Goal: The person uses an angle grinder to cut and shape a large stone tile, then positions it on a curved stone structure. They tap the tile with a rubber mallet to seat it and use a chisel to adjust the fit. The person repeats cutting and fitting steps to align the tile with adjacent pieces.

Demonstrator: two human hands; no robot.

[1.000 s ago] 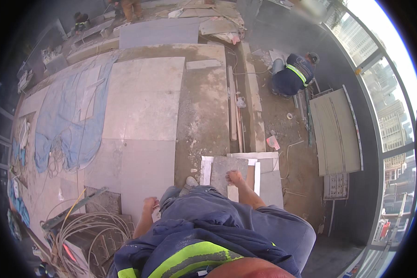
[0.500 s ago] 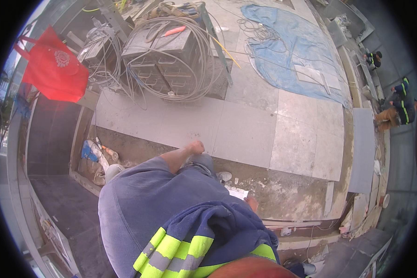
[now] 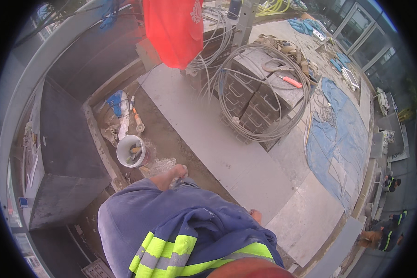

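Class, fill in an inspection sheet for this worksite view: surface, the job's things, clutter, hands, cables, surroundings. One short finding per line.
Surface: large grey floor tiles laid beside a bare mortar bed.
Job's things: white bucket holding tools, on the mortar.
Clutter: rags and hand tools by the bucket; blue sheet on the tiles.
Hands: left hand near the bucket, grip unclear; right hand mostly hidden.
Cables: grey coil draped over stacked crates.
Surroundings: red bag hanging; workers in high-visibility vests far right.

Grey floor tiles (image 3: pixel 227 153) beside bare screed (image 3: pixel 160 132) — glass doors (image 3: pixel 356 21) beyond, daylight throughout.
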